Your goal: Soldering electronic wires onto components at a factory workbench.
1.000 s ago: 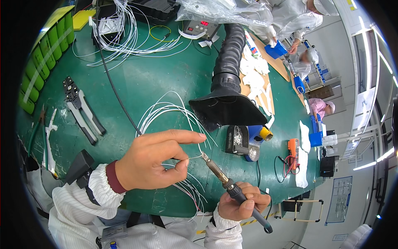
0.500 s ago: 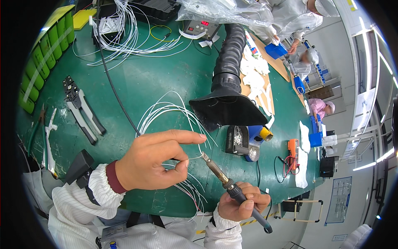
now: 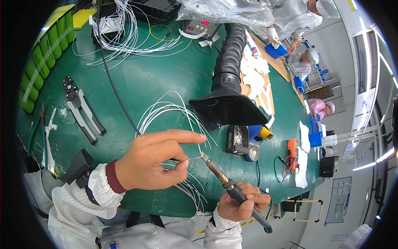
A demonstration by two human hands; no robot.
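My right hand [image 3: 244, 202] grips a soldering iron [image 3: 218, 172] by its dark handle, its metal tip slanting up and left. Between the thumb and fingers of my left hand [image 3: 153, 159] is a thin wire [image 3: 193, 158], whose end meets the iron's tip. My left index finger stretches out above it, close to a white wire. A loose coil of white wires [image 3: 154, 116] lies on the green table behind my left hand and passes beneath it. How the fingertips close on the wire is partly hidden.
A black fume extractor hood [image 3: 228, 108] stands just beyond the iron. Nearby are an iron stand [image 3: 237, 140] and an orange multimeter [image 3: 293, 153]. Wire strippers [image 3: 83, 110] and green-handled pliers [image 3: 38, 130] lie left. Farther back sit a soldering station [image 3: 202, 28] and more white wires [image 3: 124, 41].
My hands, the wire and the soldering iron stay in place. Across the table, a co-worker's gloved hand has shifted slightly by a blue box.
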